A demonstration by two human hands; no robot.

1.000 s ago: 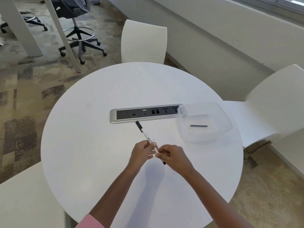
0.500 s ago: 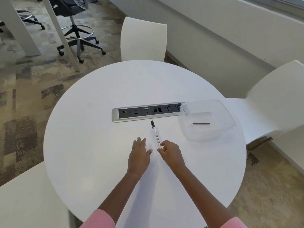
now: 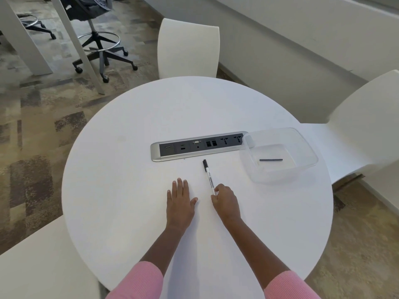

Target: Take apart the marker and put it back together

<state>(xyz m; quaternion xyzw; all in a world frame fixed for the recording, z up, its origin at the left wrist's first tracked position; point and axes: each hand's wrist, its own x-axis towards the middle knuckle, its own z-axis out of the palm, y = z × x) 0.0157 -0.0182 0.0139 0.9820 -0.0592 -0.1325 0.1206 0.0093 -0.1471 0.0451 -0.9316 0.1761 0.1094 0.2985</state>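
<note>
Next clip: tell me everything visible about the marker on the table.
The marker is slim, with a white barrel bearing a dark printed label and a black cap on its far end. It looks like plastic. It lies flat on the white table, pointing toward the power strip without touching it. The right hand has its fingertips at the near end, hiding it.

Bright, even daylight — wide-angle distortion

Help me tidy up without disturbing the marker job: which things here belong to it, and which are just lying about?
Belongs to the job:
marker, under the right hand
left hand, flat on the table

Just lying about:
clear tub holding a dark stick, purpose unclear
socket strip
</note>
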